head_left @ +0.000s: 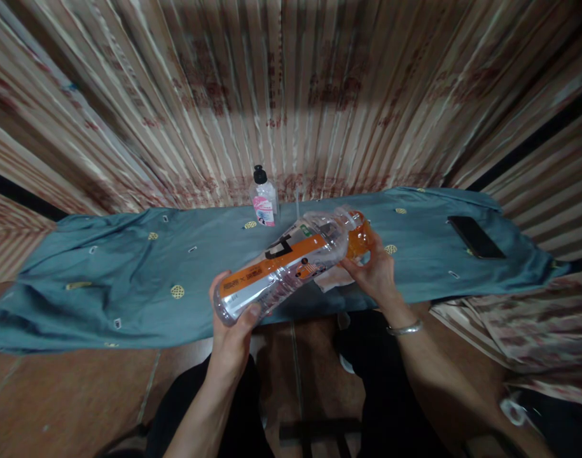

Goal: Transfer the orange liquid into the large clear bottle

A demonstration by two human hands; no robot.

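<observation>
A large clear plastic bottle (276,267) with an orange and white label lies tilted in the air above the cloth. Its base is at the lower left and its orange top (359,232) points to the upper right. My left hand (232,334) is wrapped around the base end, thumb on the near side. My right hand (375,270), with a silver bracelet at the wrist, grips the orange top; whether that part is a cap or a cup is unclear. Beneath the bottle, a pale sheet (333,280) lies partly hidden on the cloth.
A teal patterned cloth (128,273) covers the long narrow table. Behind the large bottle stands a small clear bottle (264,200) with a black cap and pink label. A dark phone (475,236) rests at the right. Striped curtains (271,95) hang close behind.
</observation>
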